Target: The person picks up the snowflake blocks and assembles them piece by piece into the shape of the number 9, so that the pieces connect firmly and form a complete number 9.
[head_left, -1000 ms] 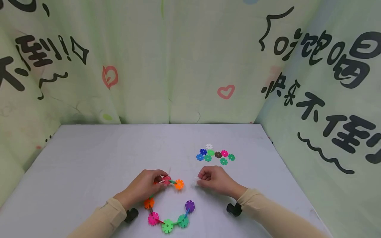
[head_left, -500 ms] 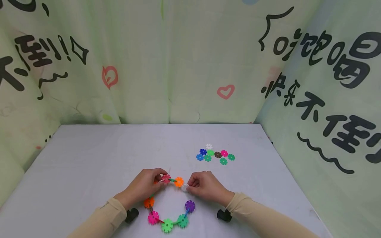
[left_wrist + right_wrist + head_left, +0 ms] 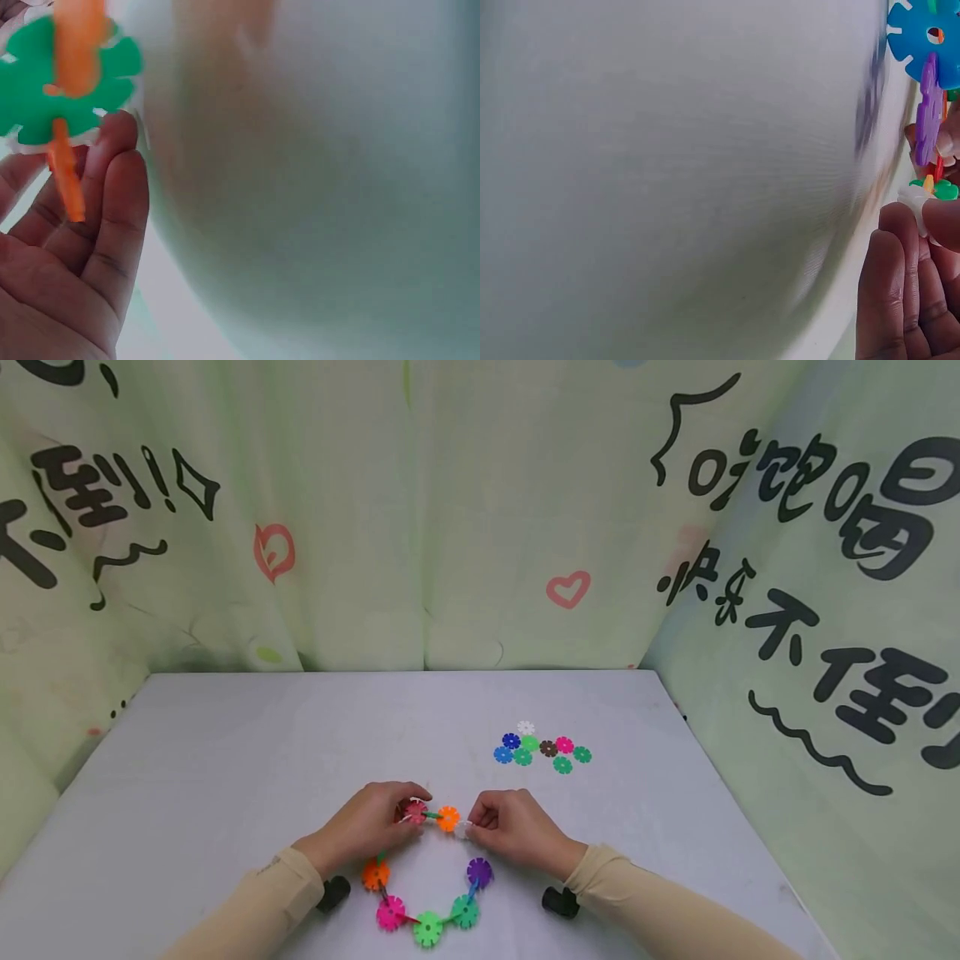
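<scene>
We are looking at a pale grey table (image 3: 225,752). A loose cluster of flower-shaped plastic discs (image 3: 542,749) is lying toward the far right — blue, green, white, brown, pink. Light green printed curtains (image 3: 420,510) are hanging behind — black lettering, red hearts.

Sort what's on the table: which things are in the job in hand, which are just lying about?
In hand:
- chain of snowflake discs, open ring on the table
- white disc, pinched by the right hand at the chain's orange end disc
- left hand, gripping the chain near its red disc

Lying about:
- loose pile of discs, farther back
- printed cloth backdrop
</scene>
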{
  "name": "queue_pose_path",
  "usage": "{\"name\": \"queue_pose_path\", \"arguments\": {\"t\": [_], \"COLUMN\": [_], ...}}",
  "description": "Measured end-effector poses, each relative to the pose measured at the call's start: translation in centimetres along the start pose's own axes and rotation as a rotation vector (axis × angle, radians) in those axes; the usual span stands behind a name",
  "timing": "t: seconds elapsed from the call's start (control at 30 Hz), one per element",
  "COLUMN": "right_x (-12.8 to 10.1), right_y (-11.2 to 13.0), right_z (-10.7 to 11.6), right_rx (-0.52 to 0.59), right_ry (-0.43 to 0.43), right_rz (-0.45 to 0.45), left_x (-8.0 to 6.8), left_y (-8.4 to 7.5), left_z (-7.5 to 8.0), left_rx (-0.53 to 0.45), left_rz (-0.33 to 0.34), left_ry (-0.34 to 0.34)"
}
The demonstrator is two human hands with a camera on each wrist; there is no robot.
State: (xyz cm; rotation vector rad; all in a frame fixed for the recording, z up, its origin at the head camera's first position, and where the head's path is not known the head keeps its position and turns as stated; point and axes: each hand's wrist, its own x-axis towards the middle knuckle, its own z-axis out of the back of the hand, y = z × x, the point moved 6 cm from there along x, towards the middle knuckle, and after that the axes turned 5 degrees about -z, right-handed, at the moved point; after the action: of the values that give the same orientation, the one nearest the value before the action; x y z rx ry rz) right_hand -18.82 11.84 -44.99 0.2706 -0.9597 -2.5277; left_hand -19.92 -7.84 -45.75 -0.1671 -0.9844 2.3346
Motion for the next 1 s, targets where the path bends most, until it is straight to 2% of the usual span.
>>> {"name": "queue_pose_path", "arguments": {"t": [0.1, 0.4, 0.7, 1.0], "right_x": [0.1, 0.7, 1.2, 1.4], "right_y": [0.0, 0.4, 0.7, 0.8], "right_z": [-0.1, -0.2, -0.4, -0.5], "right_rx": [0.003, -0.011, -0.055, -0.063], "right_ry": [0.006, 0.007, 0.007, -0.017], "right_rz": [-0.001, 0.01, 0.028, 0.047], "left_x": [0.3, 0.6, 0.7, 0.7], "left_y": [-0.2, -0.6, -0.5, -0.2], "left_z": [0.0, 0.1, -0.2, -0.3], "left_rx": [0.025, 0.053, 0.038, 0.028], "left_rz": [-0.013, 0.005, 0.02, 0.043], "left_ry": [0.001, -0.003, -0.001, -0.059]}}
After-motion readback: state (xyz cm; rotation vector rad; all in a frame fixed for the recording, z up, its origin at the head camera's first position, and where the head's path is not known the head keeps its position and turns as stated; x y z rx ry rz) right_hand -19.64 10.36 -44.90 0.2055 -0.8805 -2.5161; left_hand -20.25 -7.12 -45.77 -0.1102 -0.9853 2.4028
